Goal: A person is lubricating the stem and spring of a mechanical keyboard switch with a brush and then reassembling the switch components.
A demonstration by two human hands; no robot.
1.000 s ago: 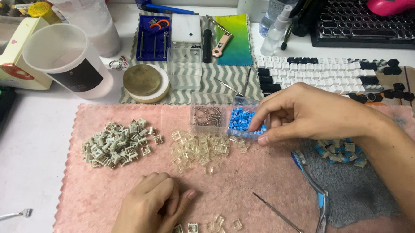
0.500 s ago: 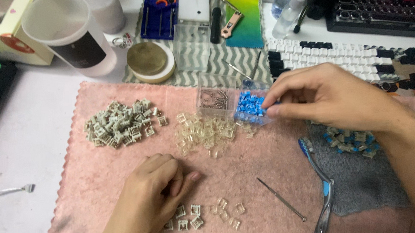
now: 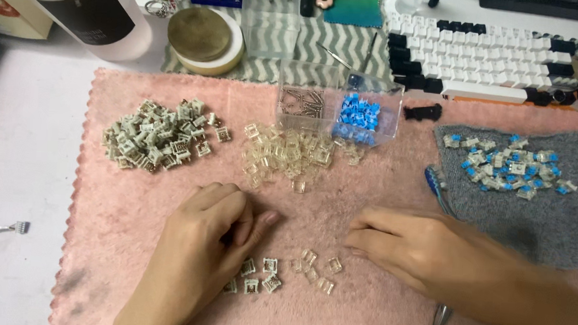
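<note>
My left hand (image 3: 209, 244) rests on the pink mat (image 3: 380, 187) with its fingers curled in against the thumb; nothing shows inside it. Just to its right lies a small scatter of clear and grey switch parts (image 3: 283, 274). My right hand (image 3: 423, 249) lies palm down on the mat right of that scatter, fingers together and pointing left; whether it holds anything is hidden. Farther back sit a pile of grey-white housings (image 3: 158, 136), a pile of clear housings (image 3: 283, 155), and a clear box (image 3: 338, 112) with springs and blue stems.
A grey cloth (image 3: 563, 223) at the right carries several blue-stemmed switches. Blue-handled tweezers (image 3: 438, 189) lie partly under my right hand. A keyboard (image 3: 492, 61), a round tin (image 3: 203, 39) and a large cup (image 3: 79, 6) stand behind the mat.
My right hand has left the clear box of blue stems and come down to the mat near the small scatter. My left hand has stayed in place.
</note>
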